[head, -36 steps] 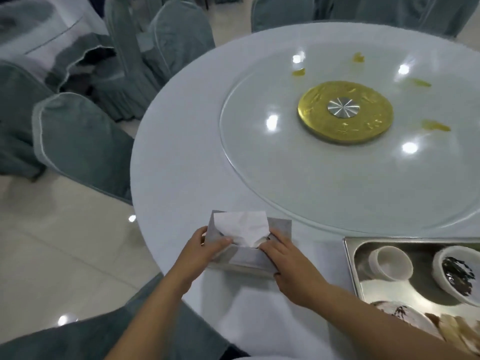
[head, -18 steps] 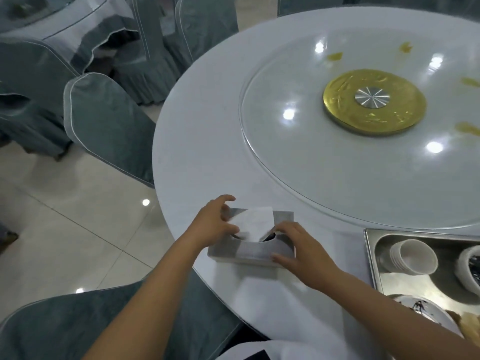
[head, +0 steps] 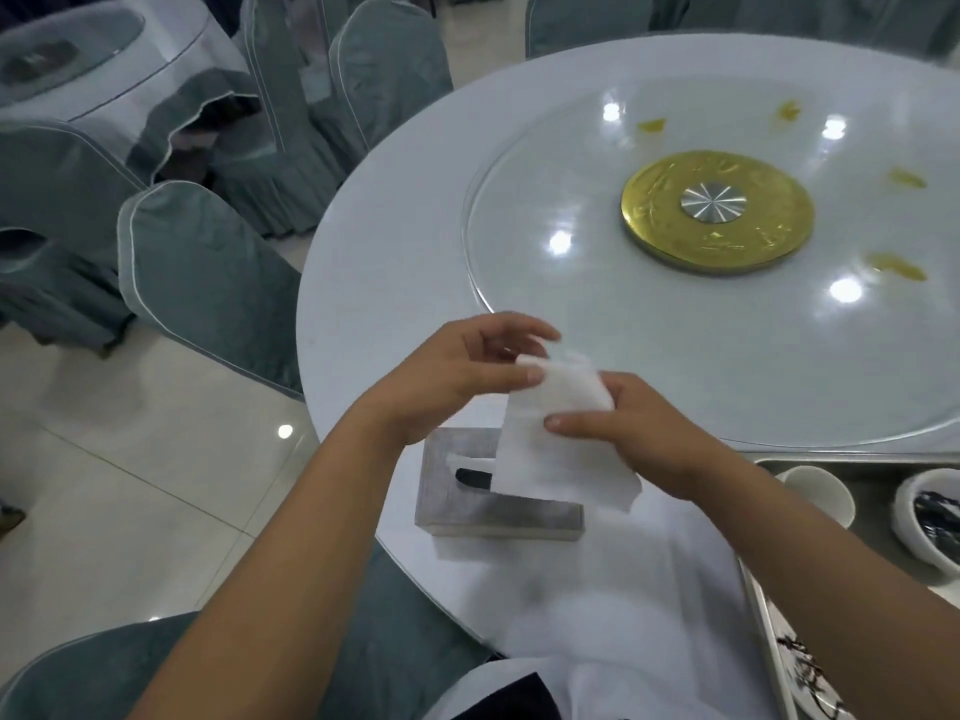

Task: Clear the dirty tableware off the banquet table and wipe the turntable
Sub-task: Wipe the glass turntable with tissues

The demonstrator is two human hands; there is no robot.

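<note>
While we hold one white tissue (head: 556, 433) above the grey tissue box (head: 467, 504), both hands are pinched on it.

Item: our left hand (head: 447, 387) grips its top edge with thumb and fingers, our right hand (head: 644, 433) clamps its right side. Glass turntable (head: 675, 335): beyond the hands, one gold hub (head: 717, 220), five yellow smears counted. Steel tray (head: 883, 475) at right: one white cup (head: 815, 493), one dark-stained bowl (head: 930, 522). Covered chairs (head: 208, 283) ring the table (head: 363, 283).
</note>
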